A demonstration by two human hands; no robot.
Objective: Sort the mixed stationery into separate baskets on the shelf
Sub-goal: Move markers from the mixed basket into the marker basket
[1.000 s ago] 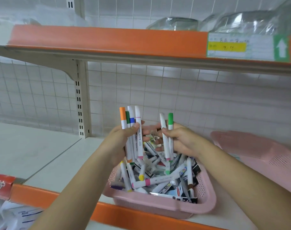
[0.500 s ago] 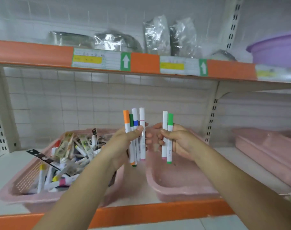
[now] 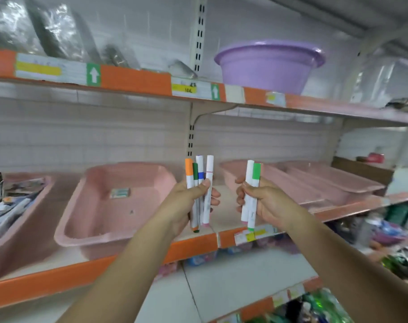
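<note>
While left hand (image 3: 186, 203) clamps four slim white colour-capped markers (image 3: 199, 173) | right hand (image 3: 268, 201) clamps two markers (image 3: 253, 177) | smooth pink plastic basket (image 3: 128, 166) behind

We hold four white markers (image 3: 199, 169), marked orange, green, blue and pink, upright in our left hand (image 3: 186, 201) just right of the middle pink basket (image 3: 82, 220); two more markers (image 3: 253, 173), one green-capped, stand in our right hand (image 3: 270, 203) farther right; the mixed-stationery basket (image 3: 16, 248) lies left of it.

Open-topped pink basket (image 3: 86, 247), upper shelf (image 3: 135, 80) overhanging it
</note>
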